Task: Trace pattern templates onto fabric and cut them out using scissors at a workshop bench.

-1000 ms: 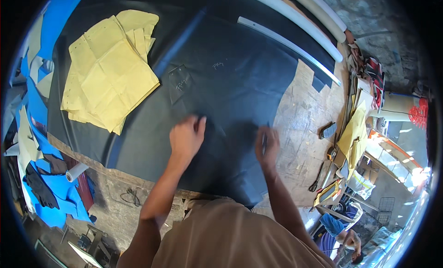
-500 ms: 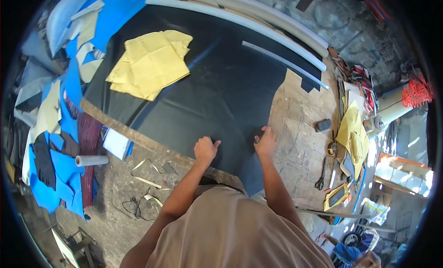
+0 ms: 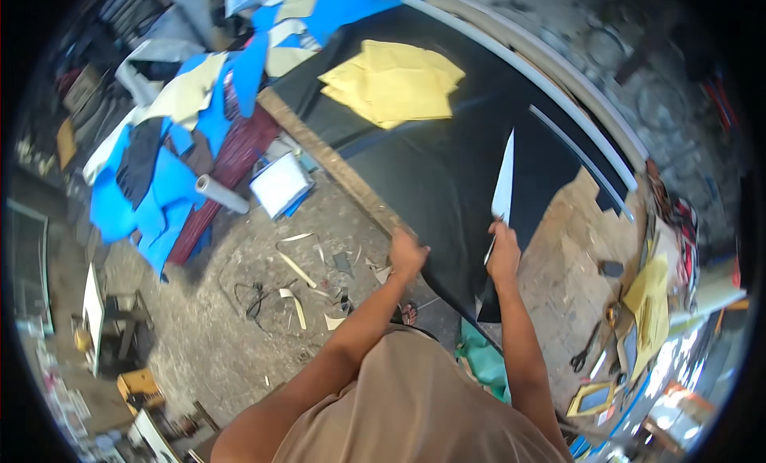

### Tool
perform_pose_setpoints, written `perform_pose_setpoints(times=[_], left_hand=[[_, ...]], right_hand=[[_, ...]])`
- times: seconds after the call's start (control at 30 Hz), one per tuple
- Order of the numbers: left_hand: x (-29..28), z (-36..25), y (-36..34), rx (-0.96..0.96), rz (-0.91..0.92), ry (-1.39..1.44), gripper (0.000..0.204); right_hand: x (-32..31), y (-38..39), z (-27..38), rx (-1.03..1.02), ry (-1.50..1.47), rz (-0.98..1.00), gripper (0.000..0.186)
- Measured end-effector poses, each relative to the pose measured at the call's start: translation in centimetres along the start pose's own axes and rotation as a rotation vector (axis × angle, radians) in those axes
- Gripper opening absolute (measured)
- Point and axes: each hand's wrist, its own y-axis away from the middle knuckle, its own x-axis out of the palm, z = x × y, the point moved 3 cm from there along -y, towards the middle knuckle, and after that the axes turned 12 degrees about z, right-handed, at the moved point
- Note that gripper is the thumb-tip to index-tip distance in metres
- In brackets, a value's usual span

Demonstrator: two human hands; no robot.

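- Two bare hands are seen at the near edge of a large black sheet (image 3: 447,168) that is spread over a worktable (image 3: 335,164).
- The left hand (image 3: 405,254) is closed on the sheet's near edge, just past the table's wooden lip; the fingers are curled over the material.
- The right hand (image 3: 504,252) is pinched on a raised flap (image 3: 503,184) of the same sheet, whose pale underside is turned toward the camera.
- The flap's long axis is seen running nearly straight away from the right hand, upward in the picture, tapering to a point well beyond the fingers.
- The bulk of the sheet lies ahead of both hands and to the left of the flap; the right hand is the nearer one to the folded strip, the left hand being just beside it along the same edge.
- Yellow pattern pieces (image 3: 395,84) are laid on the far part of the sheet, well apart from both hands.
- Blue offcuts (image 3: 152,200) and a pale roll (image 3: 222,194) lie on the floor to the left; scissors (image 3: 586,347) lie on the bare bench to the right.
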Motion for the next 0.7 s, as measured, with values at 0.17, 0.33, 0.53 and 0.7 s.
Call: perform_pose_setpoints(times=[0.17,0.33,0.53,0.7], left_hand=[[0.4,1.9,1.2,-0.358,0.163,0.153,0.071],[1.3,1.8,2.8,-0.486,0.438,0.406,0.061],[2.0,1.3,2.8,-0.456,0.522,0.512,0.054],[-2.5,2.9,0.4,-0.328,0.384,0.546,0.041]], right_hand=[[4.3,4.4,4.3,-0.459,0.024,0.297,0.025],[8.7,5.9,3.0,-0.313,-0.269,0.183,0.033],[11.9,5.5,2.5,-0.152,-0.129,-0.062,0.038],[8.5,4.3,3.6,-0.027,-0.428,0.058,0.03]])
